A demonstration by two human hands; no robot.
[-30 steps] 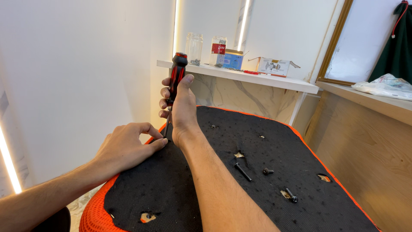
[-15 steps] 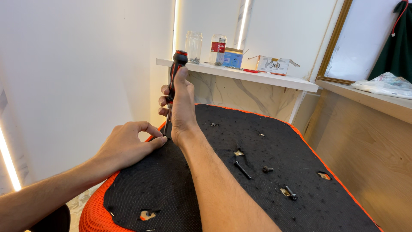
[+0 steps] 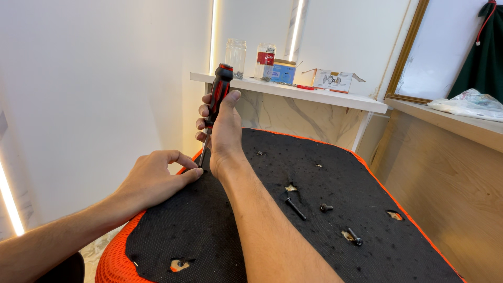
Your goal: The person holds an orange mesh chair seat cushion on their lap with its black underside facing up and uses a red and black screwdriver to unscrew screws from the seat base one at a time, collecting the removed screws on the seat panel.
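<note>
We see right hand gripping upright screwdriver | left hand half-curled, fingertips at its tip; holds nothing

Right hand: fingers wrapped around an upright handle, thumb extended along it, forearm running straight down to the lower edge of the view. Left hand: palm down, fingers curled, thumb and index tip pinched together just beside the right wrist; forearm enters from the lower left.
</note>
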